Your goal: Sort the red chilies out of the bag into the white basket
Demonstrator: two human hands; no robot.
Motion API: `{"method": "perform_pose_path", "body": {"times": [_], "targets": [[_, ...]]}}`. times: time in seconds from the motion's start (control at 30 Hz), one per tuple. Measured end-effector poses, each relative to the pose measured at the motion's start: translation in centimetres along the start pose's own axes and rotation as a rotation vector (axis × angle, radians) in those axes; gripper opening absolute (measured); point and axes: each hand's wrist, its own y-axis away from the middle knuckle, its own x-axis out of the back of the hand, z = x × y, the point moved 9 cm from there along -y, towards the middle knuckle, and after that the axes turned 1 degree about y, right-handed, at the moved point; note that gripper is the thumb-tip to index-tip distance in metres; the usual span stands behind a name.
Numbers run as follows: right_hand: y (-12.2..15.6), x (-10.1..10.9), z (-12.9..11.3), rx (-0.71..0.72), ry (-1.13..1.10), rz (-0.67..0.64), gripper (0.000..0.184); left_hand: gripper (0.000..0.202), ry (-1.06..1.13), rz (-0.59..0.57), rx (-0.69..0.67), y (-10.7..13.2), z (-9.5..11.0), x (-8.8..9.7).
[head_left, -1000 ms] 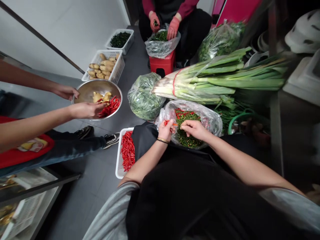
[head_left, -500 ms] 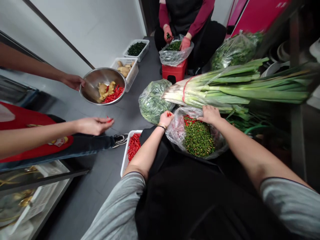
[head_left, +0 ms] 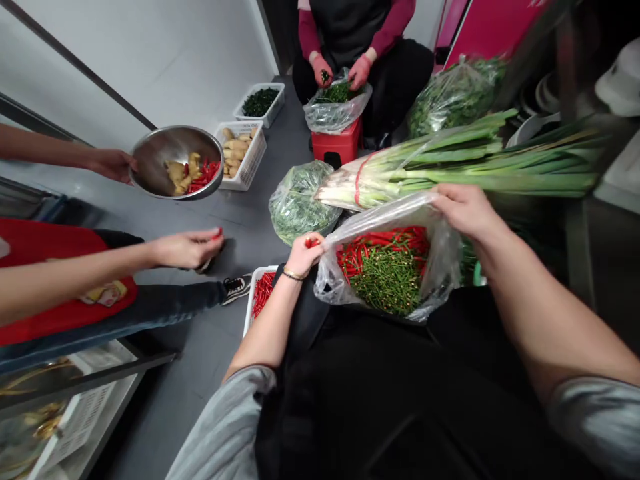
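Observation:
A clear plastic bag (head_left: pixel 445 267) in my lap is spread wide, with red chillies (head_left: pixel 403 237) towards its far side and green chilli stems (head_left: pixel 387 280) nearer me. My left hand (head_left: pixel 303 257) is closed at the bag's left edge, and small red pieces, probably chilli, show between its fingers. Pinched in my right hand (head_left: pixel 465 208) is the far right part of the bag's rim, lifted above the contents. Beside my left forearm stands a white basket (head_left: pixel 247 313) of red chillies, partly hidden by the arm.
At left a co-worker's hand (head_left: pixel 117 165) holds a steel bowl (head_left: pixel 150 157) of ginger and chillies; their other hand (head_left: pixel 185 248) reaches towards me. Leeks (head_left: pixel 425 167) and bagged greens (head_left: pixel 303 203) lie ahead. Another person sits behind a red stool (head_left: pixel 335 143), near white baskets (head_left: pixel 255 160).
My right hand has raised and pulled the bag's rim to the right, so more red chillies show. My left hand has shifted left. The steel bowl sits further left in view.

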Motion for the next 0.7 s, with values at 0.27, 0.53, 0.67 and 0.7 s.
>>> {"method": "perform_pose_path", "body": {"times": [0.27,0.53,0.67,0.7], "targets": [[-0.8,0.0,-4.0,-0.119,-0.067,-0.011,0.027,0.021,0.318,0.164,-0.010,2.5,1.8,-0.5],[-2.1,0.9,-0.9,-0.223,-0.011,-0.082,0.022,0.018,0.348,0.162,-0.022,-1.8,3.0,-1.2],[1.8,0.4,1.8,-0.170,0.355,-0.181,0.030,0.017,0.199,0.000,0.156,-0.3,-1.4,-2.5],[2.5,0.7,1.3,-0.101,0.396,-0.133,0.043,0.018,0.221,-0.001,0.157,0.2,-1.7,-2.5]]}}
